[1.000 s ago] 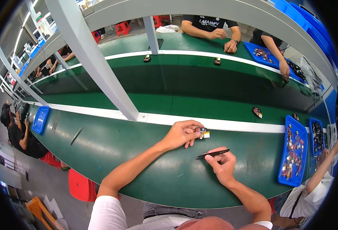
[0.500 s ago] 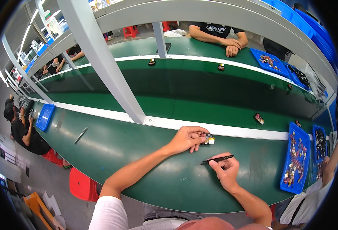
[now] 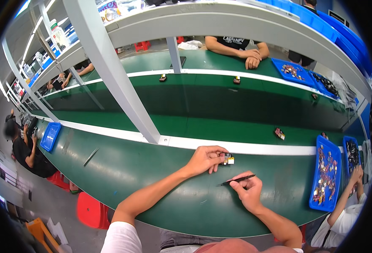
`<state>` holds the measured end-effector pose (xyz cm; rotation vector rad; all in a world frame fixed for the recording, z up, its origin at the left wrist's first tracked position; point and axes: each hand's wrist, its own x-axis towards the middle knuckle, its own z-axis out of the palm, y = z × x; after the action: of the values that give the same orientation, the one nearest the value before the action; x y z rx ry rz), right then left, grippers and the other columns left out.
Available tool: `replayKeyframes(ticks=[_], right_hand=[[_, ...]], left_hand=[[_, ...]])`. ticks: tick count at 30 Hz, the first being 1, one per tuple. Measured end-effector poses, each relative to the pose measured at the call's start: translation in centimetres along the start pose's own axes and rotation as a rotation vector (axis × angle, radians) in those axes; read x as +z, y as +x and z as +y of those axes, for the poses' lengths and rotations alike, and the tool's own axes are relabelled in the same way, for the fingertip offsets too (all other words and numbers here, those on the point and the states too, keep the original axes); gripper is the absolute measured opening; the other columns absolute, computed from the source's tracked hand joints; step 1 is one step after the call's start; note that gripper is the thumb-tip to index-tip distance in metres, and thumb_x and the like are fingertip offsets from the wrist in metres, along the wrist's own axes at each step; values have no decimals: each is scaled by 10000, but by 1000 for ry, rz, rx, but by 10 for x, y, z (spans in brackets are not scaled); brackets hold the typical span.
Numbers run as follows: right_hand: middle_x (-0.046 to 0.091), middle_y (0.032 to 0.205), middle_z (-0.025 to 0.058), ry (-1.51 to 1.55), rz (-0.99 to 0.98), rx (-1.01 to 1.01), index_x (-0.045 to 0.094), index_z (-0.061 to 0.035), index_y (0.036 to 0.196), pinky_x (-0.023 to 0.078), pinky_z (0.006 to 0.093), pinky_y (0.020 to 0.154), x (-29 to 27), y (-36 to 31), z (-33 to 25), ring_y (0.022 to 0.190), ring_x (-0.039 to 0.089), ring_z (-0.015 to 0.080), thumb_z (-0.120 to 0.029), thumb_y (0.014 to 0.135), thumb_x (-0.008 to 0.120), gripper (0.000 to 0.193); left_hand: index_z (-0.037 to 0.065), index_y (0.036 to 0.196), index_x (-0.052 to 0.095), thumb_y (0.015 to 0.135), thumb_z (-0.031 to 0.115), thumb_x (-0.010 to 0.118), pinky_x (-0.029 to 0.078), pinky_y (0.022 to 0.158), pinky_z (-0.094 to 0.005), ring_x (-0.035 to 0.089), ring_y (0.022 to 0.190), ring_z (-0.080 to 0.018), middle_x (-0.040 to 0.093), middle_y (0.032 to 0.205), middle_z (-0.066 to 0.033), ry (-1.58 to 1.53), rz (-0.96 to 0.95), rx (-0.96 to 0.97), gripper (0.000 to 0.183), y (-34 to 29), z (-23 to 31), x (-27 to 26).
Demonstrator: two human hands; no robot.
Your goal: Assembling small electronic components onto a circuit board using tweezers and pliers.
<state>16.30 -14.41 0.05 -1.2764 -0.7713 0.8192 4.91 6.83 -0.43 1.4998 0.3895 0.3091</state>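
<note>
My left hand is closed on a small electronic module with a black casing and a yellow-and-white label, close to the far edge of the green bench. The fingers cover part of the module. In my right hand I hold black tweezers like a pen. Their tips point left, a little above the bench top and nearer to me than the module, not touching it.
Similar modules lie on the green conveyor belt beyond the white rail. Blue trays of small parts stand right, near a co-worker's hands. A silver slender tool lies left. A grey post rises ahead.
The whole view has shifted slightly. Modules on the belt have moved a little left. A co-worker's hands have come into view at the right trays. My hands keep their holds.
</note>
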Motion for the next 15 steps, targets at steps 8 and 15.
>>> replayKeyframes(ticks=[8,15], right_hand=[[698,1028,141,7,-53,-26,557,39,1064,573,268,848,-5,2,10,952,715,169,65,955,667,156],[693,998,125,37,-47,-101,507,-17,1063,408,180,555,0,5,12,672,533,30,9,984,647,162]], left_hand=[[-83,1225,696,959,32,680,484,453,-239,634,550,-112,690,843,-86,13,13,5,290,2,1,2],[-82,1222,696,962,34,670,458,459,-234,610,520,-97,678,657,-83,37,26,-3,285,0,6,2]])
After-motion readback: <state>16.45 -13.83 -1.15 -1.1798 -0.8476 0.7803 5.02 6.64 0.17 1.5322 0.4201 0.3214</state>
